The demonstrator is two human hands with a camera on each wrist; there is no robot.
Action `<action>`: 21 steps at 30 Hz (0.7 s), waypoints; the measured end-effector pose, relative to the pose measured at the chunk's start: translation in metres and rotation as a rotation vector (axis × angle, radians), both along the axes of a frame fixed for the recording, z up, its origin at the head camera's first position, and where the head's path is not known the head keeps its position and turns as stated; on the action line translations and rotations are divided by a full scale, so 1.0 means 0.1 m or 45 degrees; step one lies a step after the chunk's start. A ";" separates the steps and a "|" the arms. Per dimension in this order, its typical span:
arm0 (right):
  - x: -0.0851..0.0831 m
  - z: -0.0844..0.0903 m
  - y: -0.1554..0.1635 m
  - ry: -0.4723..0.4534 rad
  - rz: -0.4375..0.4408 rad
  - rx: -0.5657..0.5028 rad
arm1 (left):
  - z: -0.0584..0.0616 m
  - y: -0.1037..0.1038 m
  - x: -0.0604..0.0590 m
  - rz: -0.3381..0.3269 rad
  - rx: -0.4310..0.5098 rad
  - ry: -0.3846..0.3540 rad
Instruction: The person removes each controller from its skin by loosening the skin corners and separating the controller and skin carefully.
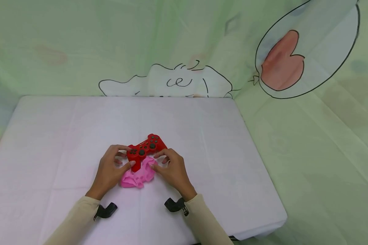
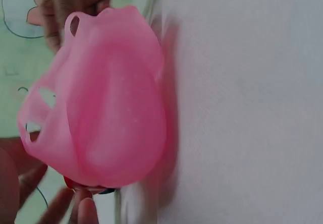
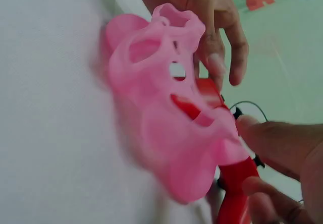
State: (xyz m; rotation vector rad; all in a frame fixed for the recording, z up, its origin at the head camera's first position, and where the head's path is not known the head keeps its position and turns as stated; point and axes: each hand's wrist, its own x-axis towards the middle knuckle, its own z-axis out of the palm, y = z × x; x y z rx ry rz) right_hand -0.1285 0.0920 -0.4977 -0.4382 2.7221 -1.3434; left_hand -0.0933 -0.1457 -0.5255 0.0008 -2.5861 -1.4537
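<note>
A red game controller point(image 1: 146, 148) lies on the white table point(image 1: 64, 136), partly over a crumpled pink silicone cover point(image 1: 138, 175). My left hand point(image 1: 111, 168) grips the controller's left handle, thumb on its near side. My right hand point(image 1: 170, 168) pinches the pink cover's edge beside the controller's right handle. In the left wrist view the pink cover point(image 2: 101, 103) fills the frame, with fingertips point(image 2: 83, 211) and a sliver of red below. In the right wrist view the cover point(image 3: 166, 113) hangs off the red controller point(image 3: 237, 188), my thumb point(image 3: 275, 143) pressing on it and the other hand point(image 3: 212, 27) behind.
A white sheet covers the table, whose right edge point(image 1: 260, 163) drops off to a pale green printed backdrop point(image 1: 294, 68). Black wrist-camera mounts point(image 1: 105, 211) sit by both sleeves. Bare cloth surrounds the hands on all sides.
</note>
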 end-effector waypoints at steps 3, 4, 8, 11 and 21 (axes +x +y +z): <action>0.03 -0.08 0.06 -0.078 -0.022 0.032 | 0.00 0.01 0.01 0.058 -0.009 -0.102; 0.04 -0.10 0.08 -0.111 -0.026 0.028 | 0.00 0.01 0.01 0.068 -0.004 -0.141; 0.09 -0.17 0.15 -0.216 -0.010 -0.003 | -0.02 0.03 -0.04 0.048 0.032 -0.275; 0.12 -0.21 0.20 -0.237 0.003 -0.020 | -0.03 0.05 -0.11 0.040 0.058 -0.279; 0.10 -0.27 0.14 -0.193 -0.042 -0.023 | 0.00 0.09 -0.20 0.172 -0.006 -0.175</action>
